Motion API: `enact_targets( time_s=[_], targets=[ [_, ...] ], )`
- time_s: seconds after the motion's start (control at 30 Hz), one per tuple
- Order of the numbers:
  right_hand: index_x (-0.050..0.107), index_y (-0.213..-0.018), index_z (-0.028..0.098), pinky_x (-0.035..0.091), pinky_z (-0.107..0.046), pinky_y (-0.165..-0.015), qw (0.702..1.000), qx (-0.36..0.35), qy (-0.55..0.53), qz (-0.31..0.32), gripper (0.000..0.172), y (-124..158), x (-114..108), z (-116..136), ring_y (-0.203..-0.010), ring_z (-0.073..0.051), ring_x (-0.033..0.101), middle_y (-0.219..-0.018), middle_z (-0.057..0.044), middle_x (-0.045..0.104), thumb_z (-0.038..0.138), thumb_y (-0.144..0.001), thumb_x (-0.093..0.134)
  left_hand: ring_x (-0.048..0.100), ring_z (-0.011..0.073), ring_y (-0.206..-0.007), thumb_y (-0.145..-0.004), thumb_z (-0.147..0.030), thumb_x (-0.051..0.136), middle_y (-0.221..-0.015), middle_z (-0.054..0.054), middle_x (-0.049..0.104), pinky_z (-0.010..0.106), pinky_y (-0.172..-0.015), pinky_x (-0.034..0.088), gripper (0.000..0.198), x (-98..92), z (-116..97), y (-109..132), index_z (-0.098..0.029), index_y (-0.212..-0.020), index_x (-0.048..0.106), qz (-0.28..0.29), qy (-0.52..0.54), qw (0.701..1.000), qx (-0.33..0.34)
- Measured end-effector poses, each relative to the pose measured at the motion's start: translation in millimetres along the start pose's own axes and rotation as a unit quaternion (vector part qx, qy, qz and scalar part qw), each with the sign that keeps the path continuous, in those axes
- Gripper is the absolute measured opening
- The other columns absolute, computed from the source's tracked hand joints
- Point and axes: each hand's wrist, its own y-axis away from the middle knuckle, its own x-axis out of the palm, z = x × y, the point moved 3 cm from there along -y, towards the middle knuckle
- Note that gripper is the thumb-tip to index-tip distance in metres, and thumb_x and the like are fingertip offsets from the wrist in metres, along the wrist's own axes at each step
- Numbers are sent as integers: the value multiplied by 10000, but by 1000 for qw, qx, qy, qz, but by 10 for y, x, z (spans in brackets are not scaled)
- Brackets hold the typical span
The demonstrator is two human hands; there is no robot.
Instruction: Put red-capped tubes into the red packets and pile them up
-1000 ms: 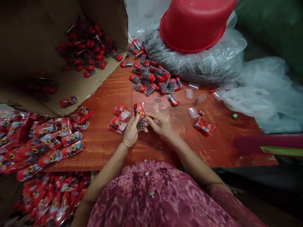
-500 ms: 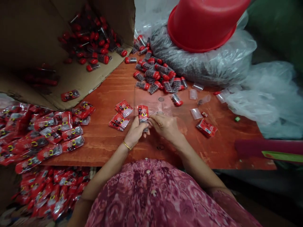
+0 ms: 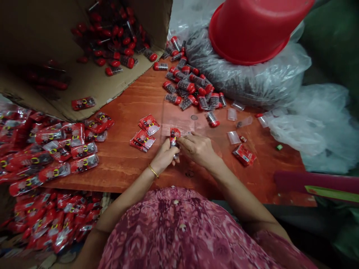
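Cardboard box (image 3: 92, 86), tipped open at ten o'clock, spills red-capped vials; we also see one upturned red basin (image 3: 252, 30) on a clear bag at one o'clock. Loose vials (image 3: 193, 89) lie heaped at twelve, too many to count. Near the middle of the wooden table (image 3: 134, 164), two packet stacks (image 3: 144, 132) sit at ten o'clock of our hands. Our left hand (image 3: 164, 158) and right hand (image 3: 198, 149) meet, both pinching one red sachet (image 3: 174, 135), upright, top toward twelve.

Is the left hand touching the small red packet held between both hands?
Touching. The head view shows the left hand with fingers wrapped around the red packet, no gap visible.
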Motion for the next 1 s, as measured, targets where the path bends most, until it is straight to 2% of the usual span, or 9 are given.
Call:
enact_targets(
  time_s=[0.07,0.23,0.37,0.63,0.73,0.83,1.0],
  targets=[
    [663,-898,178,469,-291,-765,1000,-3,-9,7,161,-1,4,-9,-604,-130,585,-690,-37,678,209,-861,509,471,54,-369,-627,-165,458,-554,-81,484,136,-306,304,196,0,1,5,-186,-817,414,-9,1,1000,7],
    [630,-1023,193,498,-323,-822,1000,-2,-27,-2,205,40,-31,-47,-758,-155,648,-900,-60,717,207,-849,522,476,56,-376,-636,-187,461,-590,-61,527,146,-311,311,171,-22,-86,30,-182,-800,417,-32,18,999,20],
    [650,-967,192,504,-322,-823,999,9,-38,-16,174,54,-29,-69,-710,-147,651,-840,-53,723,186,-847,526,469,57,-378,-632,-181,463,-588,-55,534,147,-313,305,160,-35,-127,36,-186,-783,411,-32,-3,999,27],
    [642,-891,163,493,-299,-787,999,-16,-8,-32,182,-41,-10,-5,-655,-136,613,-764,-56,696,166,-864,462,463,81,-381,-655,-174,445,-504,-79,472,167,-325,306,158,-80,-143,24,-199,-806,407,-39,-52,996,55],
    [630,-834,158,477,-268,-683,999,-24,-11,-25,171,-70,-20,17,-611,-130,577,-704,-50,665,162,-859,461,467,87,-385,-673,-164,437,-495,-81,472,173,-336,308,161,-94,-138,19,-202,-827,410,-45,-70,994,67],
    [611,-755,154,408,-243,-538,999,-28,-15,-26,168,-93,-31,19,-542,-122,524,-613,-37,612,172,-849,473,466,85,-383,-689,-157,439,-491,-80,486,176,-364,323,143,-104,-127,19,-206,-819,409,-47,-94,992,69],
    [574,-687,161,344,-219,-468,998,-15,-63,-12,165,-138,-5,-13,-488,-97,487,-553,-10,581,140,-809,465,454,69,-370,-671,-135,476,-477,-86,474,173,-388,315,131,-116,-129,34,-206,-768,423,-57,-118,989,76]
  ],
)
